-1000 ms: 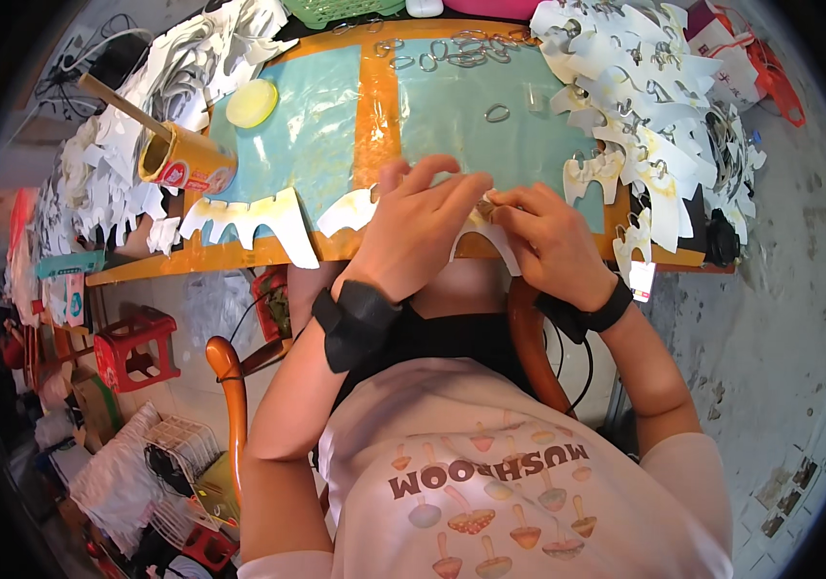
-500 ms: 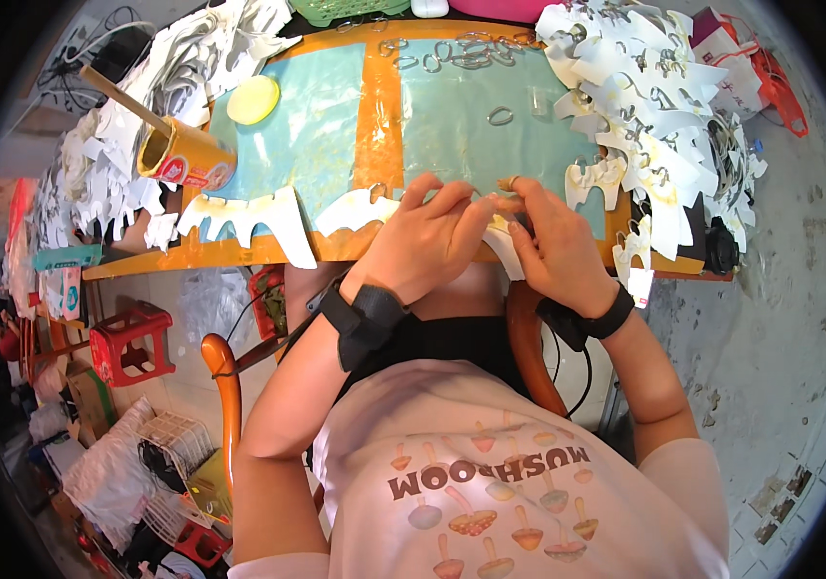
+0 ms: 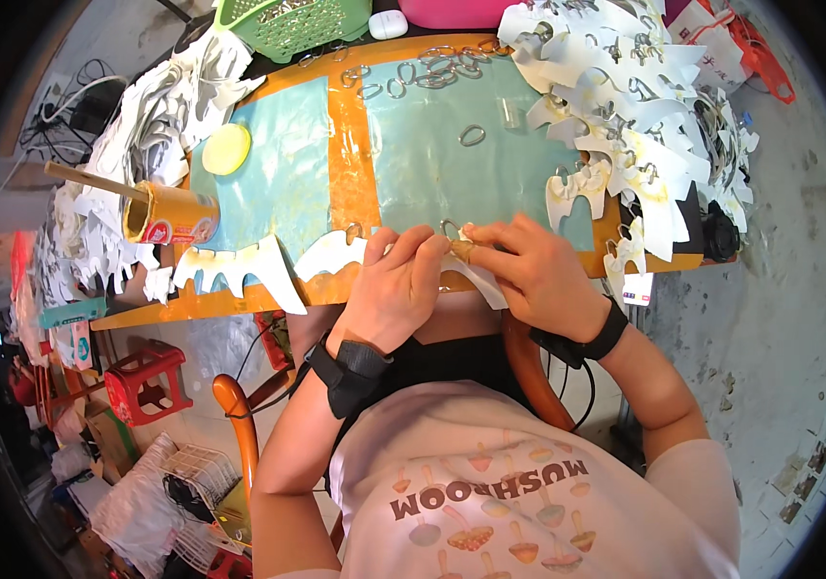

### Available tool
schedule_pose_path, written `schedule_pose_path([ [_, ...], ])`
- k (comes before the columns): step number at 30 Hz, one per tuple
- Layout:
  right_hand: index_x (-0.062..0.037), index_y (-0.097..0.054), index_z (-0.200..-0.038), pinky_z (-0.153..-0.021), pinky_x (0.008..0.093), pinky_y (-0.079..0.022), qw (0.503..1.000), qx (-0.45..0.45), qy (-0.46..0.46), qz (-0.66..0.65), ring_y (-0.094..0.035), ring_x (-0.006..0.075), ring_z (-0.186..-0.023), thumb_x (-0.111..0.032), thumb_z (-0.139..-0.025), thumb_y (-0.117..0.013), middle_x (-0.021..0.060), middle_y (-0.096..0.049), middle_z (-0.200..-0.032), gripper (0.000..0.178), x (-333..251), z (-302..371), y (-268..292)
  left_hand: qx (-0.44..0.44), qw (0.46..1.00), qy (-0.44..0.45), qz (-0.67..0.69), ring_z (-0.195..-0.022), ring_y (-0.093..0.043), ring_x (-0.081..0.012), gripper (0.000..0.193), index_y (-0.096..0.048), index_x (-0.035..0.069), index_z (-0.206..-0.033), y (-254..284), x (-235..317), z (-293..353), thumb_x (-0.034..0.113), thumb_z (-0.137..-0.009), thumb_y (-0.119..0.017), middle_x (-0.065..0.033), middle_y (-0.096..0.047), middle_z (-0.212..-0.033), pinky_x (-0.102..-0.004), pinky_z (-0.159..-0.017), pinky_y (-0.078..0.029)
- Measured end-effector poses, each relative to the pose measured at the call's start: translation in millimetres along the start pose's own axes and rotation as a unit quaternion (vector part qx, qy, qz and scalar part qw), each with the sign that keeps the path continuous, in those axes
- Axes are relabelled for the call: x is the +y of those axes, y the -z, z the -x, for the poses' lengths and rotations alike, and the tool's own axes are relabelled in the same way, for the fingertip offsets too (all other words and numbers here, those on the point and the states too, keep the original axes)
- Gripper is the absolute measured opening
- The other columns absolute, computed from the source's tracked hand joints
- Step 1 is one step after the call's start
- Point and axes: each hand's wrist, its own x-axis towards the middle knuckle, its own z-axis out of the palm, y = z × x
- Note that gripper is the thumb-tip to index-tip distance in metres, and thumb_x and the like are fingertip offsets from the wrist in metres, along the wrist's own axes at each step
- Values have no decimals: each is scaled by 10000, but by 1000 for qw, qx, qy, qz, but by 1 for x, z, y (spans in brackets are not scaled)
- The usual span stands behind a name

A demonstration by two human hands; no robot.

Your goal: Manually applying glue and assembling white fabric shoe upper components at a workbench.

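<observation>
Both hands work at the front edge of the table on a white cut piece (image 3: 327, 259) with a notched far edge and yellowish stains. My left hand (image 3: 396, 292) is closed, its fingers curled over the middle of this piece and pressing it. A metal ring (image 3: 353, 232) sits in a notch left of that hand. My right hand (image 3: 545, 278) pinches at the far edge of the piece, by a second metal ring (image 3: 449, 229) standing between the hands. Its fingertips hide what exactly they grip. A similar white piece (image 3: 239, 267) lies to the left.
Loose metal rings (image 3: 432, 69) lie at the back of the table, below a green basket (image 3: 299, 29). Left stand a yellow round lid (image 3: 227, 149) and a can (image 3: 181, 214) with a stick. White pieces pile up at left (image 3: 157, 106) and right (image 3: 635, 125).
The view has shifted, showing more of the table's back. My hands have drawn slightly apart, and the ring between them now shows. My right hand's fingers are more bent inward.
</observation>
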Motion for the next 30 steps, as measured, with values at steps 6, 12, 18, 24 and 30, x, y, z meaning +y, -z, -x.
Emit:
schedule_pose_path([
  [6,-67,-663,-1097,-764,365,-536,998,-24,13,48,-594,275,-911,22,-731,-628,86,-617,-1226,379,-7,0,0,-6,994,81,78,-1010,-597,-266,407,-591,32,-1120,20,7,0,-33,-720,-624,-82,-635,-994,-427,-943,-349],
  [12,-70,-651,-1053,-783,363,-523,997,-44,10,58,-588,276,-932,24,-728,-623,93,-619,-1219,339,-10,-3,1,32,996,73,50,-1134,-582,-245,501,-638,30,-1161,13,11,9,-29,-668,-573,-55,-652,-1117,-450,-977,-331],
  [18,-70,-657,-1057,-766,367,-525,1000,-9,4,16,-596,273,-911,-16,-792,-637,71,-627,-1156,271,-8,-3,-2,-6,996,78,30,-1179,-551,-246,379,-646,65,-1094,4,8,13,-24,-726,-626,-45,-640,-1180,-425,-973,-312],
  [24,-78,-666,-1066,-747,365,-526,1000,-10,-15,-4,-603,266,-894,-61,-838,-636,53,-637,-1088,231,-8,-5,0,-1,999,41,-13,-1196,-522,-286,242,-726,149,-968,15,-4,-15,60,-744,-700,-40,-591,-1253,-465,-1000,-329],
  [30,-55,-641,-1108,-725,380,-518,999,9,-22,-24,-600,291,-879,-15,-832,-593,76,-637,-1045,284,-4,-6,-3,-86,994,-42,-49,-1250,-505,-261,181,-704,136,-926,28,-8,-32,98,-752,-671,-39,-585,-1282,-455,-1021,-324],
])
